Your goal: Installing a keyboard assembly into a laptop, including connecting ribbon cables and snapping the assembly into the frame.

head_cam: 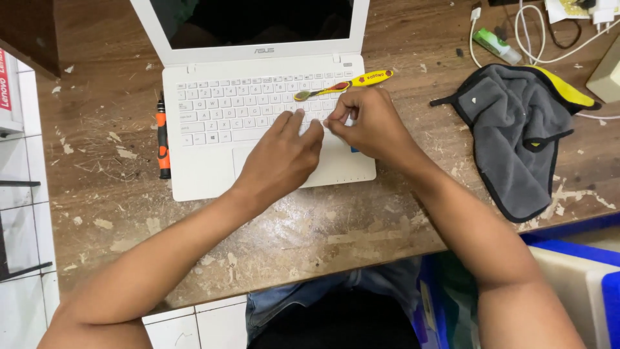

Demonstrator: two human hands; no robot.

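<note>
A white laptop [206,174] lies open on a worn wooden table [290,232], its screen dark. My left hand [281,155] rests over the keyboard's lower right part, fingers pressed to the keys. My right hand [371,123] is beside it, thumb and fingers pinched together on something small at the keyboard's right end; what it pinches is hidden. A yellow-handled tool [345,84] with a reddish tip lies slanted across the top right keys, just above my right hand.
An orange and black screwdriver [163,136] lies along the laptop's left edge. A grey cloth with yellow trim [516,136] sits at the right. White cables [529,32] and a small green tube [494,44] are at the back right. Blue and white bins [581,271] stand below the table's right edge.
</note>
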